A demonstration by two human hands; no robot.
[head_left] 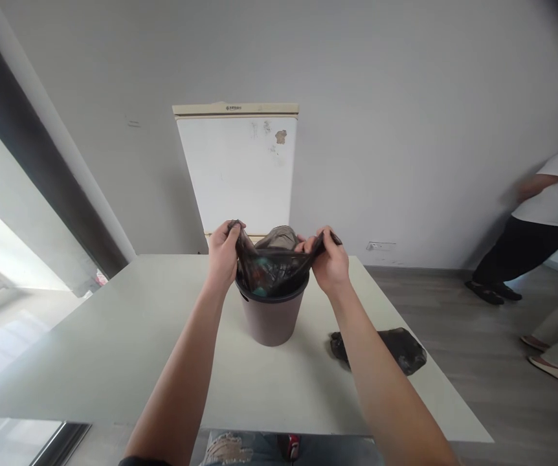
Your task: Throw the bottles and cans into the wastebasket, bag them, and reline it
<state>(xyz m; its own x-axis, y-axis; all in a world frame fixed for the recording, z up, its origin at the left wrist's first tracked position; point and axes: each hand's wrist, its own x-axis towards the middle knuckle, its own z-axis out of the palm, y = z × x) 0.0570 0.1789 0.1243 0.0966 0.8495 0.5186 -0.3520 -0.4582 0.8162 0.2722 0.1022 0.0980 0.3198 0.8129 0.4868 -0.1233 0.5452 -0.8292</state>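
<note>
At frame centre, the left hand (223,254) and right hand (332,264) each pinch one side of the dark bag (276,270). Its mouth is raised above the bin (272,323) and untied; its lower part appears not yet withdrawn.

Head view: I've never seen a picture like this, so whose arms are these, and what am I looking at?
No machine here: a person wears the camera on their head, facing forward and down at their own bare hands. Their left hand and right hand grip a dark plastic bag by its upper edges, above a brownish bin. The bin stands on a pale table. Another dark plastic bundle lies there, partly hidden by the right forearm.
</note>
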